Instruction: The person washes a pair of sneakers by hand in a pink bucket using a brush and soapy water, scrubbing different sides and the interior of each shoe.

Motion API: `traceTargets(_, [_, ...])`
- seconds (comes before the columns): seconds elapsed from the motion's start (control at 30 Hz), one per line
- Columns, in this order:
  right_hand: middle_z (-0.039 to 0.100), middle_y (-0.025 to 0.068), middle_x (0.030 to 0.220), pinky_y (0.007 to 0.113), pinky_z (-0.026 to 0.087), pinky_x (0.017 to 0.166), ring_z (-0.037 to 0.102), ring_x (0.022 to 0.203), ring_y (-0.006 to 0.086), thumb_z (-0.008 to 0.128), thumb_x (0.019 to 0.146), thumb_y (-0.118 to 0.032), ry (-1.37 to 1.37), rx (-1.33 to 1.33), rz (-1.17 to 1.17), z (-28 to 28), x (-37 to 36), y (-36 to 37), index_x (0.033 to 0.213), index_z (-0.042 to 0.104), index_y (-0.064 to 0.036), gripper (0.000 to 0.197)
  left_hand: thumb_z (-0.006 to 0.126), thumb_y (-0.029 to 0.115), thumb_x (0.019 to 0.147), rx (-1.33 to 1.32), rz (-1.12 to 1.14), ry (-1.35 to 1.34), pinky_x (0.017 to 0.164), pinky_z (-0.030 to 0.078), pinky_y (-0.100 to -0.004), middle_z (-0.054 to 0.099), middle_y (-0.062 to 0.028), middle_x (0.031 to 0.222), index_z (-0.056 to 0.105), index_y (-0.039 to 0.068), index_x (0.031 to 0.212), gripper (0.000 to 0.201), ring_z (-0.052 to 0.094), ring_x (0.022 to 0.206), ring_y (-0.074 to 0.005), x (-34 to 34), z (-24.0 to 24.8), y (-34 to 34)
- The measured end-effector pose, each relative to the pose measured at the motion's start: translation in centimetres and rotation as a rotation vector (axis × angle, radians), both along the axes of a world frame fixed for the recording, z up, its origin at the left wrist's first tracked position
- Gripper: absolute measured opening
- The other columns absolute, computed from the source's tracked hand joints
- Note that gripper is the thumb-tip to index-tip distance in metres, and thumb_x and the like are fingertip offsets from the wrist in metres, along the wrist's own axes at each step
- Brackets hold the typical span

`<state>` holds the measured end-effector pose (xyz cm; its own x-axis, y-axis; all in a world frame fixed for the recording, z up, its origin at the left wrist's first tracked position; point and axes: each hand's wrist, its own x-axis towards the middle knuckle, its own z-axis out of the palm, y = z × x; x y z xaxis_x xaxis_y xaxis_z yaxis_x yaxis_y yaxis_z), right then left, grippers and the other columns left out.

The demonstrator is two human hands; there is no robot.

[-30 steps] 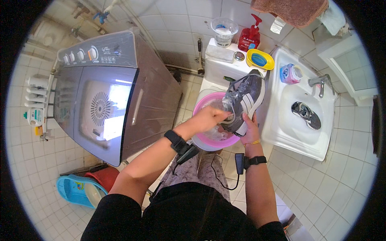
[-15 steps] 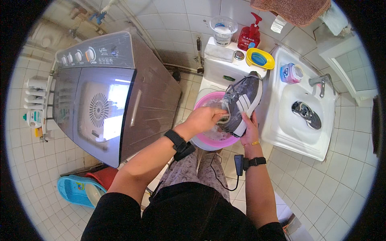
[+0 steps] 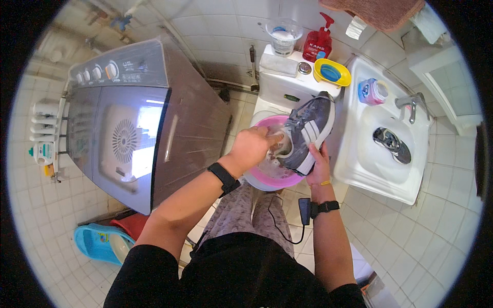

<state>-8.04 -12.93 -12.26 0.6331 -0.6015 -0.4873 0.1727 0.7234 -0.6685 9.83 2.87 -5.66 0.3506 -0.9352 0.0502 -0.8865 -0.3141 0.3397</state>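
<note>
A dark grey sneaker (image 3: pixel 313 128) with white stripes and a white sole is tilted over a pink basin (image 3: pixel 287 182), its toe pointing away from me. My right hand (image 3: pixel 319 163) grips it by the sole near the heel, thumb on the side. At the shoe's opening, my left hand (image 3: pixel 251 149) is closed with its fingertips against the pale lining. Whatever those fingers hold is hidden. Cloudy, sudsy water shows in the basin beneath. A second dark sneaker (image 3: pixel 392 146) lies in the white sink (image 3: pixel 354 172) to the right.
The basin rests on the toilet. On the tank (image 3: pixel 277 90) stand a red pump bottle (image 3: pixel 317 41), a clear tub (image 3: pixel 283 43) and a yellow dish (image 3: pixel 319 77). A pink-and-blue jar (image 3: pixel 372 92) sits by the tap (image 3: pixel 411 102). A washing machine (image 3: pixel 190 123) fills the left side.
My left hand has shifted a little left and up, its fingers moving along the shoe's opening. The right hand and the sneaker hold nearly still.
</note>
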Motion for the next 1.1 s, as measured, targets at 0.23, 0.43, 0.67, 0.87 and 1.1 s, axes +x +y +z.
traceTargets(0.23, [0.058,0.0077,0.138,0.038,0.052,0.098,0.061,0.118,0.0230,0.064,0.095,-0.007,-0.033,0.015,-0.037,0.6,0.2,-0.2,0.151,0.040,-0.0097,0.061,0.062,0.024,0.097,-0.068,0.132,1.138,0.076,0.056,-0.0377,0.073,-0.0175,0.103,0.072,0.018,0.120,0.026,0.069,0.085,-0.0366,-2.0,-3.0,-0.5])
traceTargets(0.43, [0.059,0.0091,0.136,0.039,0.053,0.097,0.061,0.118,0.0243,0.065,0.095,-0.009,-0.033,-0.020,-0.023,0.5,-0.7,-0.8,0.151,0.040,-0.0092,0.062,0.063,0.017,0.092,0.292,-0.117,0.312,0.065,0.054,-0.0383,0.070,-0.0113,0.087,0.073,0.016,0.119,0.029,0.068,0.076,-0.0311,-2.1,2.4,-0.1])
traceTargets(0.67, [0.058,0.0080,0.139,0.037,0.047,0.104,0.058,0.122,0.0239,0.067,0.094,-0.011,-0.035,-0.014,-0.022,-0.4,-0.4,-0.2,0.153,0.038,-0.0099,0.065,0.061,0.013,0.087,-0.167,-0.022,-0.068,0.058,0.053,-0.0416,0.062,-0.0091,0.075,0.073,0.022,0.115,0.032,0.067,0.068,-0.0302,-0.8,0.7,-0.7])
traceTargets(0.87, [0.057,0.0080,0.139,0.038,0.050,0.100,0.059,0.122,0.0238,0.066,0.095,-0.014,0.013,0.013,-0.043,-0.1,-0.6,-0.7,0.153,0.038,-0.0108,0.065,0.057,0.014,0.095,0.162,0.020,0.505,0.066,0.054,-0.0423,0.070,-0.0216,0.087,0.070,0.018,0.123,0.031,0.067,0.071,-0.0357,-3.1,0.7,-0.6])
traceTargets(1.1, [0.059,0.0091,0.135,0.041,0.054,0.096,0.059,0.121,0.0242,0.065,0.096,-0.015,0.091,0.095,-0.142,2.5,0.8,2.0,0.148,0.043,-0.0097,0.057,0.057,0.014,0.101,-0.088,0.316,1.211,0.085,0.048,-0.0272,0.070,-0.0029,0.103,0.067,0.002,0.127,0.030,0.058,0.095,-0.0097,-4.0,-0.3,-2.6])
